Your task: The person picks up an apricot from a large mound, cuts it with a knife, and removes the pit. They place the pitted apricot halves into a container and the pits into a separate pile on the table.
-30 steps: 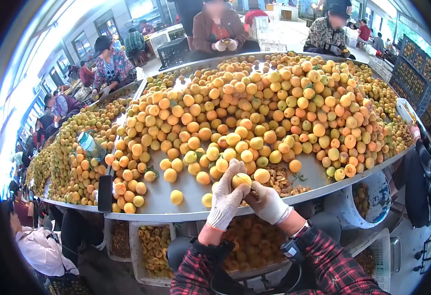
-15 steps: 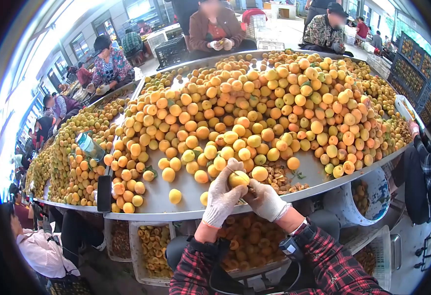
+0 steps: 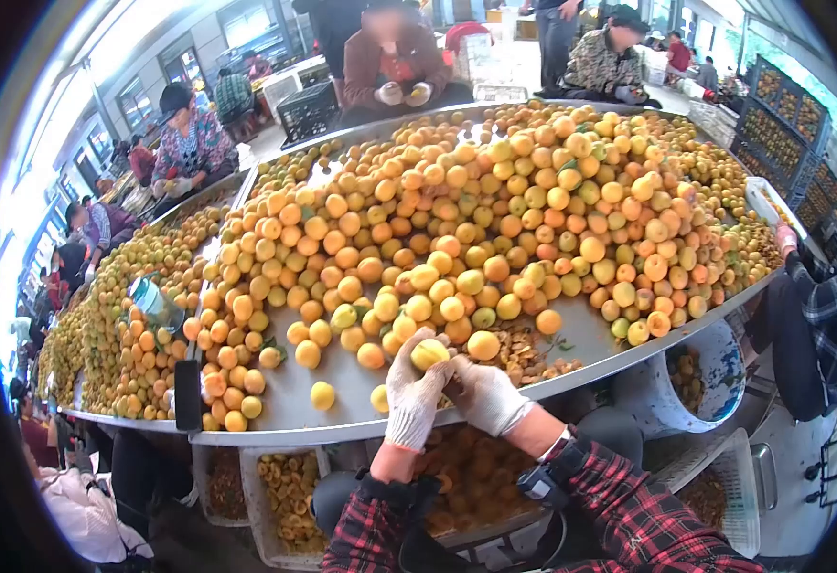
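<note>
In my gloved left hand is a yellow apricot, gripped between thumb and fingers over the table's front edge. My right hand, also in a white glove, meets it from the right with fingers pinched together against the fruit's side. Whatever those right fingertips hold, if anything, is hidden. Beyond both hands a large heap of apricots covers much of the metal table. One loose apricot sits just past my right hand, beside a small pile of brownish scraps.
Below the table stand a white crate of split apricots and a white bucket. A black upright object is at the table edge, a clear jar on the left heap. Several people sit around. Stacked dark crates stand far right.
The view has shifted slightly, so the table and heap sit further left. The apricot stays in my left hand, and my right hand remains against it.
</note>
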Motion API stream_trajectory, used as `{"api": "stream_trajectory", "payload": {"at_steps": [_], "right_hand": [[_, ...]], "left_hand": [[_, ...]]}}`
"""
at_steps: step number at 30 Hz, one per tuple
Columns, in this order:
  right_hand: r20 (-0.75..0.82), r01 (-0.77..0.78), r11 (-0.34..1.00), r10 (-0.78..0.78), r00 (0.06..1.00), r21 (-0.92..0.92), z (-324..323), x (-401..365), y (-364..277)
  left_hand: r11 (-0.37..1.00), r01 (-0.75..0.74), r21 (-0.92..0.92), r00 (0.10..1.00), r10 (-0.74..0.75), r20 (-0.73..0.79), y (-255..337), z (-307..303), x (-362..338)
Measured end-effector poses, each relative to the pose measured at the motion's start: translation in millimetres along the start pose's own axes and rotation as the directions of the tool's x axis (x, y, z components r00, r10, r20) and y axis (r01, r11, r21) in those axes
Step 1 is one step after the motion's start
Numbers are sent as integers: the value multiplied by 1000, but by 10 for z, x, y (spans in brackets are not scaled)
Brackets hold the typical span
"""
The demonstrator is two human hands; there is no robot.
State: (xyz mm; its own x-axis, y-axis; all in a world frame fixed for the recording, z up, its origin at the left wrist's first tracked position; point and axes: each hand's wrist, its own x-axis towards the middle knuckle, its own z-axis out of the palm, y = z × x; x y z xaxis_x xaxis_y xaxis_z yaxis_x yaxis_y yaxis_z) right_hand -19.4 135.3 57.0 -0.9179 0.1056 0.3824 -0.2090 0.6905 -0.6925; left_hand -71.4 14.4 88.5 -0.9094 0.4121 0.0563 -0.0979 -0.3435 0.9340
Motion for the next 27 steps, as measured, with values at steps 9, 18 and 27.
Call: {"api": "stream_trajectory", "payload": {"at_steps": [9,18,27], "right_hand": [[171,-210,938,167,971,277,150,-96,4],[660,-715,349,280,697,606,-430,17,-463],[401,-423,768,236,885,481,-375,18,-243]], "left_hand": [[981,21,191,982,15,-186,-14,92,12],[998,63,31,993,-65,97,184,-37,59],[993,-117,0,988,117,-105,266,-21,83]]}}
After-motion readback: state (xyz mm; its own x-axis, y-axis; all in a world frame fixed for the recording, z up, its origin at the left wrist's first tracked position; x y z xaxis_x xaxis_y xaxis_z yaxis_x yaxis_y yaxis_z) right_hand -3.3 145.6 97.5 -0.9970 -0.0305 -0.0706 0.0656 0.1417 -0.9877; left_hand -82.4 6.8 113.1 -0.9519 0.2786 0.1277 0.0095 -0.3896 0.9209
